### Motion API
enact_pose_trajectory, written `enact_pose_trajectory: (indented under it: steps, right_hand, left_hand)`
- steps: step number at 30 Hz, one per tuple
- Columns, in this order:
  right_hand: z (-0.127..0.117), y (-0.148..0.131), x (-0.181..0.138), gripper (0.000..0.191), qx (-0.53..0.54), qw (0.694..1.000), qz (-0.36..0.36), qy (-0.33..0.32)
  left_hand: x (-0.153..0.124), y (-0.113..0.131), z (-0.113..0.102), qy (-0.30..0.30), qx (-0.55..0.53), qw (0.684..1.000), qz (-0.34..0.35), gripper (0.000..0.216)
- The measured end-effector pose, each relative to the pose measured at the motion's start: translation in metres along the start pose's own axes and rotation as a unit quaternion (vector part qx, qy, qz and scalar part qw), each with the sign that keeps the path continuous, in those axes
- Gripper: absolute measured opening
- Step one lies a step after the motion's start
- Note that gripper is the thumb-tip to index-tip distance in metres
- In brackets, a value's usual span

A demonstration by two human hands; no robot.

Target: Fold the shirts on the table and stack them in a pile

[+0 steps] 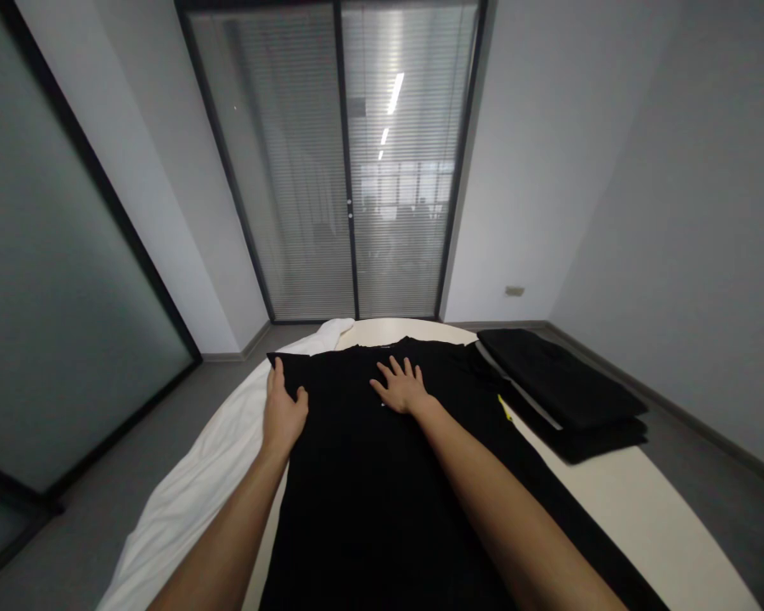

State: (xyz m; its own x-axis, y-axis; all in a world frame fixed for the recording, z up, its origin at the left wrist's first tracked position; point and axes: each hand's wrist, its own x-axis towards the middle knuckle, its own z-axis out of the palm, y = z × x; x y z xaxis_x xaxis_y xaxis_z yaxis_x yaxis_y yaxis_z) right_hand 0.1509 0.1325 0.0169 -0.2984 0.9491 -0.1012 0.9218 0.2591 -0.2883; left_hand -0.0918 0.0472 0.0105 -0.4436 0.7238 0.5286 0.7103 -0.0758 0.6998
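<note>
A black T-shirt (pixel 369 492) lies spread out over the table, its neckline at the far end. Near the left sleeve, my left hand (pixel 285 416) rests at the shirt's edge with thumb and fingers apart. My right hand (pixel 402 387) presses flat on the upper chest, fingers spread. Neither hand grips anything. Along the left side, white cloth (pixel 216 450) lies beside the shirt and partly under its sleeve. A small yellow strip (pixel 505 408) shows at the shirt's right edge.
A stack of folded dark clothes (pixel 560 382) sits on the right of the pale table (pixel 649 501), close to the shirt's right sleeve. The table's edge is rounded. Beyond it stand glass doors with blinds (pixel 293 187); a frosted glass panel (pixel 57 280) is on the left.
</note>
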Motion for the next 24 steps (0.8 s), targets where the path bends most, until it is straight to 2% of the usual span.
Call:
enact_pose_trajectory:
  steps: [3,6,8,10,13,16,20,24]
  right_hand:
    - [0.001,0.001,-0.006,0.076,-0.005,0.998,-0.031,0.047]
    - [0.002,-0.001,-0.018,0.073,-0.014,0.991,-0.093,0.094]
    - [0.002,-0.004,-0.028,0.073,-0.015,0.987,-0.129,0.096]
    - [0.002,-0.008,-0.036,0.078,-0.007,0.986,-0.148,0.073]
    - [0.003,-0.012,-0.044,0.084,0.003,0.987,-0.152,0.053]
    - [0.005,-0.014,-0.045,0.077,0.009,0.986,-0.154,0.068]
    - [0.009,-0.012,-0.041,0.055,0.041,0.983,-0.147,0.102]
    - [0.009,-0.008,-0.037,0.045,0.081,0.977,-0.147,0.133]
  left_hand:
    - [0.002,-0.008,0.003,-0.005,-0.001,1.0,-0.003,0.082]
    - [0.005,-0.013,0.001,0.005,0.003,0.998,-0.055,0.084]
    - [0.007,-0.012,-0.002,0.007,0.007,0.996,-0.084,0.081]
    - [0.005,-0.006,-0.005,0.006,0.012,0.997,-0.081,0.078]
    - [-0.003,0.01,-0.008,-0.01,0.03,0.999,-0.011,0.078]
    - [-0.018,0.028,-0.007,-0.066,0.055,0.99,0.114,0.076]
    - [-0.041,0.043,-0.002,-0.187,0.088,0.943,0.259,0.068]
    - [-0.056,0.049,-0.001,-0.293,0.085,0.898,0.316,0.058]
